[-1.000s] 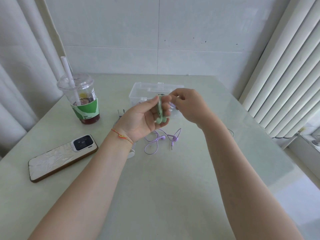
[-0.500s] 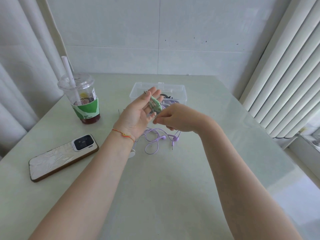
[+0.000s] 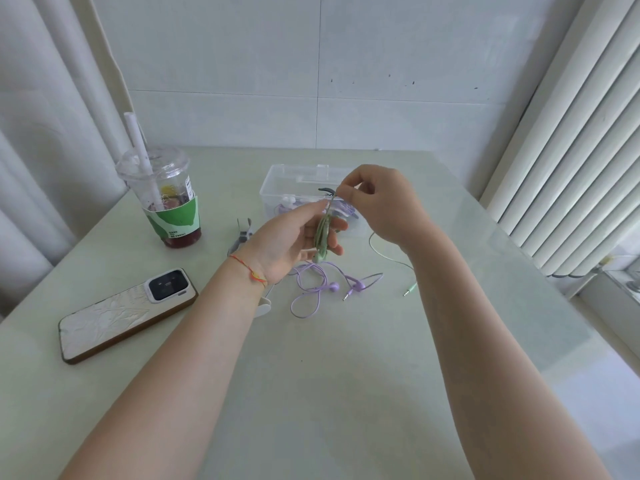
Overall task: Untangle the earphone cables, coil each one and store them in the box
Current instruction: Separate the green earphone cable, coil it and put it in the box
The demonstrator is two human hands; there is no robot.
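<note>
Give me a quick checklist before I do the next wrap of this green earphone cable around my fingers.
1. Green coil seated on the left hand fingers: ok, the loops sit bunched across them.
2. Right hand pinching the free strand above the coil: ok.
3. Loose green tail free of the purple earphones on the table: cannot tell; it trails behind the right wrist, plug lying apart from the purple set.
4. Clear box open and within reach: ok, just behind the hands.
5. Room in the box: cannot tell; something already lies inside.
6. Drink cup clear of the cable: ok, off to the left.
</note>
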